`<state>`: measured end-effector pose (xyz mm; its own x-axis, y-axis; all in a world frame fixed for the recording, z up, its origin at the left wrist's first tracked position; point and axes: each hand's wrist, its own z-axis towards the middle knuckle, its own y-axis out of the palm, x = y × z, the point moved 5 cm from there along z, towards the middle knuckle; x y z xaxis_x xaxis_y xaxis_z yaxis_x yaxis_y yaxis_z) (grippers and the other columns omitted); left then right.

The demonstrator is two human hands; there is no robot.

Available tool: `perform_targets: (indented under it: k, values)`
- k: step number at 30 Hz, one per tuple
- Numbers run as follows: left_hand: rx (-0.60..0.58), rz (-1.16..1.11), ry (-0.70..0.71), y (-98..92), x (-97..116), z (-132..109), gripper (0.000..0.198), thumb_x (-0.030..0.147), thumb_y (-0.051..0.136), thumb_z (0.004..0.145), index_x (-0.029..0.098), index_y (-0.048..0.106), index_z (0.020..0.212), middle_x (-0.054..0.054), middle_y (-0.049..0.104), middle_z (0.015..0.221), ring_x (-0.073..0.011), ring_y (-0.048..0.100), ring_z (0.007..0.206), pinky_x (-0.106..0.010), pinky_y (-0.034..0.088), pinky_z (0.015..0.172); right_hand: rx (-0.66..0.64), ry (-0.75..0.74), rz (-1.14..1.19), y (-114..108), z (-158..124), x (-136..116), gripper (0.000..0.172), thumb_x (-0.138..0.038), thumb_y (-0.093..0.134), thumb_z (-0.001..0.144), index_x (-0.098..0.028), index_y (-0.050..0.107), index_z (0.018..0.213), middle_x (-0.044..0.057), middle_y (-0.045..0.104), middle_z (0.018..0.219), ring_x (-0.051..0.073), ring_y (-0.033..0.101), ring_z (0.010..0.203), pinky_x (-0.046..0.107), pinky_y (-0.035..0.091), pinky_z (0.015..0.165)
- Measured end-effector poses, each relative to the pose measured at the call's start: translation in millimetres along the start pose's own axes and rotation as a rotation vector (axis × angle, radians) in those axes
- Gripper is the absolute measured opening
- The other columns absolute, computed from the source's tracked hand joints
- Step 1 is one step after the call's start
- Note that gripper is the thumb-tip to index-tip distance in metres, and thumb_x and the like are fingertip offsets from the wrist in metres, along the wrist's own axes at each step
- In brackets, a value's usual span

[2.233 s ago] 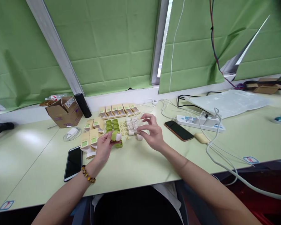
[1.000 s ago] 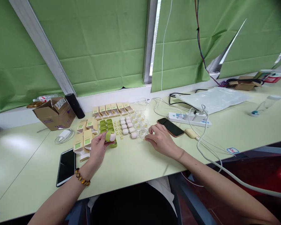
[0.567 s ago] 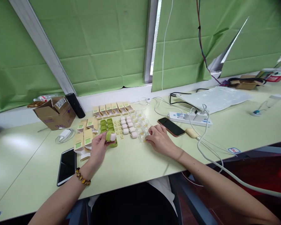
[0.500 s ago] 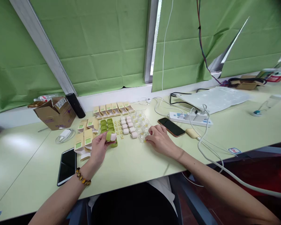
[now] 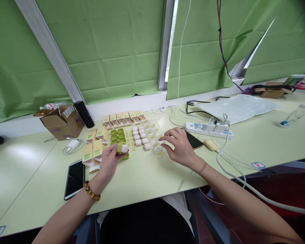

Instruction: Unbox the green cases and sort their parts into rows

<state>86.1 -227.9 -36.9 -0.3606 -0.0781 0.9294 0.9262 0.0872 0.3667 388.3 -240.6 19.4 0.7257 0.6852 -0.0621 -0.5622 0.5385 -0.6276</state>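
Note:
My left hand is closed on a small green case with a pale pink rounded piece in it. Over the clear plastic cups, which have yellow bits in them, my right hand hovers with thumb and fingers apart and nothing visible between them. Between the hands stand rows of pale pink rounded pieces and several tiny yellow pieces. More green cases sit in two columns just beyond my left hand, one partly hidden under it.
Small cream boxes stand left and behind. One phone lies at left; another phone is partly covered by my right hand. A power strip, a cream oval object and white cables lie right. A cardboard box stands back left.
My right hand has lifted off the nearest clear cup and spread its fingers, moving slightly right. My left hand keeps hold of the green case. The view has shifted a little.

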Motion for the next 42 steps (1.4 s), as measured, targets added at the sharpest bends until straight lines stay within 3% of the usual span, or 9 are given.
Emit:
perform_targets:
  k: [9,13,18,23,26,30,34,39,42]
  values:
    - [-0.084,-0.032,-0.129,9.0,-7,-4,0.031,0.036,0.084,0.081,0.011,0.077,0.097,-0.014,0.082,0.093,-0.026,0.081,0.082,-0.032,0.064,0.07,0.089,-0.333,0.15,46,40,-81,0.036,-0.013,0.058,0.101,-0.017,0.06,0.136,0.016,0.071,0.121,0.028,0.067,0.101,0.042,0.057,0.079]
    - [-0.128,-0.049,-0.182,12.9,-8,-5,0.024,0.032,0.08,0.08,0.013,0.077,0.094,-0.013,0.081,0.088,-0.0263,0.08,0.081,-0.036,0.064,0.075,0.117,-0.343,0.202,66,46,-87,0.04,-0.011,0.054,0.101,-0.018,0.056,0.141,0.017,0.07,0.127,0.028,0.07,0.109,0.04,0.061,0.078]
    - [-0.161,-0.022,-0.316,18.6,-5,-5,0.015,0.028,0.074,0.08,0.013,0.075,0.084,-0.009,0.078,0.079,-0.022,0.076,0.07,-0.037,0.065,0.073,0.104,-0.374,0.301,69,44,-84,0.041,-0.014,0.054,0.102,-0.021,0.055,0.142,0.016,0.071,0.125,0.027,0.072,0.108,0.04,0.064,0.081]
    - [-0.279,0.133,-0.384,29.0,-2,-5,0.033,0.044,0.07,0.086,0.011,0.075,0.085,-0.015,0.079,0.078,-0.0267,0.078,0.071,-0.036,0.062,0.068,0.085,-0.281,0.478,69,40,-74,0.037,-0.02,0.056,0.105,-0.021,0.056,0.142,0.017,0.068,0.127,0.029,0.07,0.114,0.043,0.066,0.088]
    - [-0.291,0.15,-0.321,34.2,2,-3,0.045,0.056,0.071,0.088,0.011,0.074,0.092,-0.016,0.079,0.082,-0.0277,0.079,0.076,-0.035,0.061,0.068,0.087,-0.137,0.644,71,42,-64,0.032,-0.021,0.056,0.106,-0.023,0.059,0.138,0.015,0.067,0.126,0.027,0.068,0.115,0.043,0.065,0.091]
    - [-0.156,0.13,-0.086,34.3,13,0,0.047,0.057,0.079,0.084,0.016,0.07,0.105,-0.011,0.077,0.095,-0.0244,0.076,0.085,-0.032,0.062,0.066,0.093,-0.004,0.759,75,43,-52,0.026,-0.024,0.057,0.107,-0.023,0.064,0.132,0.014,0.066,0.124,0.024,0.068,0.112,0.037,0.066,0.084]
    - [-0.157,0.224,0.144,37.2,16,-5,0.054,0.058,0.079,0.087,0.017,0.07,0.121,-0.005,0.071,0.092,-0.0193,0.071,0.085,-0.03,0.063,0.07,0.104,-0.026,0.686,80,39,-48,0.028,-0.024,0.061,0.106,-0.022,0.064,0.133,0.015,0.067,0.124,0.026,0.069,0.113,0.041,0.066,0.088]
    - [-0.303,0.191,0.125,40.4,-1,-13,0.062,0.054,0.083,0.086,0.017,0.066,0.132,-0.009,0.075,0.103,-0.0207,0.072,0.091,-0.035,0.065,0.079,0.096,-0.158,0.603,82,33,-58,0.04,-0.024,0.065,0.104,-0.023,0.058,0.143,0.015,0.07,0.124,0.027,0.07,0.113,0.045,0.065,0.091]
    - [-0.346,0.071,0.059,39.0,-7,-14,0.058,0.054,0.083,0.087,0.015,0.069,0.127,-0.014,0.075,0.117,-0.0236,0.074,0.098,-0.038,0.066,0.083,0.102,-0.133,0.632,80,33,-60,0.047,-0.029,0.071,0.101,-0.023,0.055,0.145,0.014,0.072,0.119,0.024,0.071,0.093,0.044,0.065,0.085]
